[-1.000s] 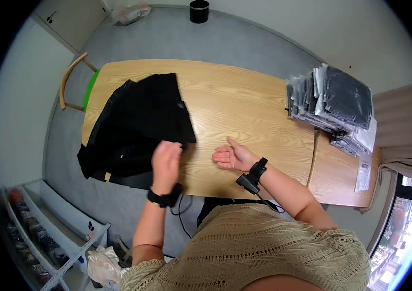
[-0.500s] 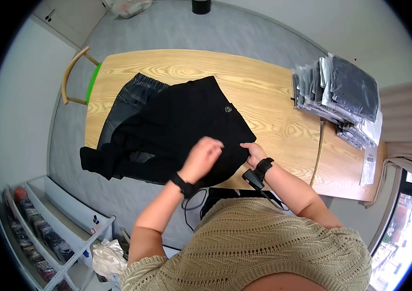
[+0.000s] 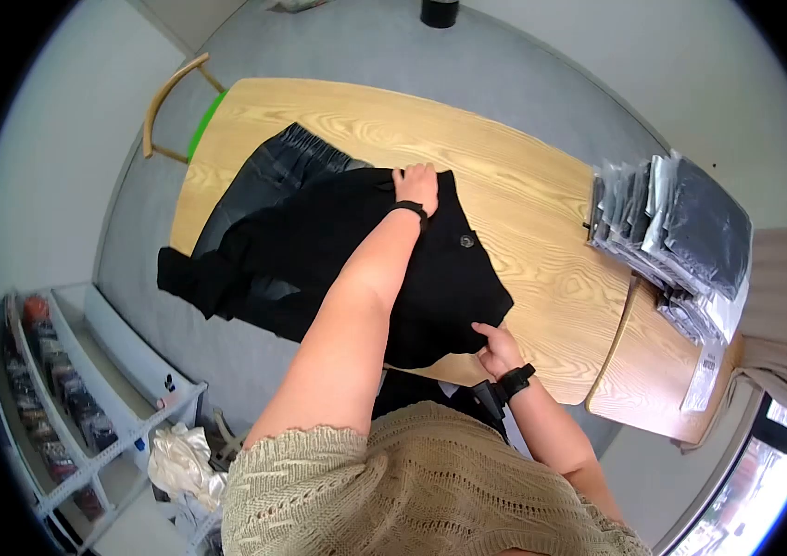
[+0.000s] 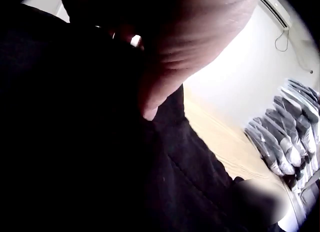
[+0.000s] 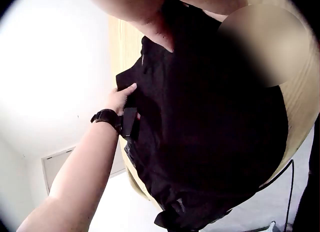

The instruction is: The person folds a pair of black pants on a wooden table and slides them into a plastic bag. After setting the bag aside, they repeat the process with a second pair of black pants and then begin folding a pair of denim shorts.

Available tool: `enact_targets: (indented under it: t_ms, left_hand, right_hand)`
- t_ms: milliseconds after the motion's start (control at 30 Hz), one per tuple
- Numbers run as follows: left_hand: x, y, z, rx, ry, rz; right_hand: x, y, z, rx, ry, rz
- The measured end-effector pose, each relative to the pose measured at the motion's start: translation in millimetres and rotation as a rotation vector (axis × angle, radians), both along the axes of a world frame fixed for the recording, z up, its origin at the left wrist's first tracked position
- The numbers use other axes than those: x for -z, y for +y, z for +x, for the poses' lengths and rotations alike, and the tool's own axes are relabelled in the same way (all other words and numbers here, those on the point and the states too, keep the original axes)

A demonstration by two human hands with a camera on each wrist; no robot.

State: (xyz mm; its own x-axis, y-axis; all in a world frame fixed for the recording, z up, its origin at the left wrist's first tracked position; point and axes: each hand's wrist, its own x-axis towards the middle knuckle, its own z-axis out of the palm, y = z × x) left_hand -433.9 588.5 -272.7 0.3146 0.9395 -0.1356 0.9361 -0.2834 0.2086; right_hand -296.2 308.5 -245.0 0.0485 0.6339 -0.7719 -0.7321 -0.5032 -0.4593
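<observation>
Black trousers (image 3: 347,241), with a round button (image 3: 466,241) at the waist, lie across the table, the waist end toward the right. Under them, a pair of dark jeans (image 3: 268,171) with an elastic waistband shows at the far left. My left hand (image 3: 417,187) grips the far corner of the waist, its thumb (image 4: 152,109) on top of the cloth in the left wrist view. At the near corner, my right hand (image 3: 502,350) pinches the waist edge, thumb above the cloth. The right wrist view shows the trousers (image 5: 215,127) spread between both hands.
Clothes in clear plastic bags (image 3: 690,232) are stacked at the table's right end. A wooden chair (image 3: 166,102) with a green seat stands beyond the left end. At lower left is a grey shelf rack (image 3: 125,371) holding packed items. A black bin (image 3: 440,13) stands on the floor.
The trousers' waist end came rightward, uncovering the jeans. My right hand went from lying palm up to pinching the near corner. My left hand let go near the front and reached the far corner.
</observation>
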Motion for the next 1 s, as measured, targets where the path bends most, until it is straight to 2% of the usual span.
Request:
enact_targets:
  t_ms: [100,133,233,300,367,433,533,567,633,667,700,733,767,833,867,900,967,1000]
  left_hand:
    - [-14.0,-5.5,-9.5,0.103,-0.076,-0.104]
    - [-24.6,-12.7,-20.2,0.080,-0.069,-0.102]
    - [-66.2,-42.1,-66.6,0.062,-0.447,0.058]
    - [-99.5,-73.9,-109.9,0.059,-0.593,0.281]
    - [-149.9,-118.9,-154.0,-0.024,-0.610,0.260]
    - [-190.5,-176.1,-189.1,-0.101,-0.678,0.487]
    - [-251.8,-273.5,-220.5,-0.213,-0.597,0.785]
    - [-279.5,-310.3,-217.1,-0.292,-0.557,0.812]
    - [-324.9,-382.0,-202.4,-0.309,-0.409,0.969]
    - [-340.3,-409.7,-195.8,-0.184,-0.387,1.155]
    - [-362.3,-443.7,-195.5,-0.036,-0.169,1.226]
    - [-373.1,-466.5,-184.6,0.063,-0.154,1.361]
    - [-368.9,-490.9,-190.9,0.180,-0.493,1.339]
    - [-378.8,-515.1,-170.6,0.006,-0.306,1.461]
    - [-382.2,-525.5,-166.2,-0.110,-0.216,1.370]
    - [-374.8,-527.5,-162.4,-0.161,-0.304,1.371]
    - [-373.7,-537.6,-140.8,-0.144,-0.519,1.191]
    - [-374.9,-542.5,-129.3,-0.122,-0.529,1.191]
  right_hand:
    - [-10.7,-0.3,3.7,-0.022,-0.013,0.042]
    - [-13.7,-0.9,4.5,-0.035,-0.007,0.080]
    - [-22.6,2.9,6.1,-0.156,0.105,0.102]
    - [-37.8,5.0,-4.0,-0.229,0.062,0.151]
    - [-52.4,3.4,-15.4,-0.298,0.019,0.204]
    - [-63.9,-0.7,-26.9,-0.514,-0.118,0.309]
    - [-85.2,-18.4,-44.9,-0.723,-0.126,0.445]
    - [-95.8,-26.0,-50.4,-0.807,-0.114,0.481]
    - [-115.9,-46.8,-59.8,-0.870,-0.089,0.552]
    - [-119.9,-56.7,-61.8,-0.968,-0.083,0.647]
    - [-124.3,-68.7,-62.6,-1.065,-0.078,0.741]
    - [-129.7,-82.6,-62.1,-1.071,-0.045,0.816]
    - [-142.7,-99.2,-58.5,-1.075,-0.045,0.828]
    - [-169.7,-134.6,-44.8,-0.879,-0.104,1.016]
    - [-161.5,-135.6,-32.9,-0.926,-0.151,1.234]
    - [-163.8,-149.1,-20.2,-0.886,-0.054,1.145]
    - [-182.4,-175.2,11.4,-0.773,-0.189,1.379]
    - [-188.1,-186.5,27.1,-0.705,-0.287,1.436]
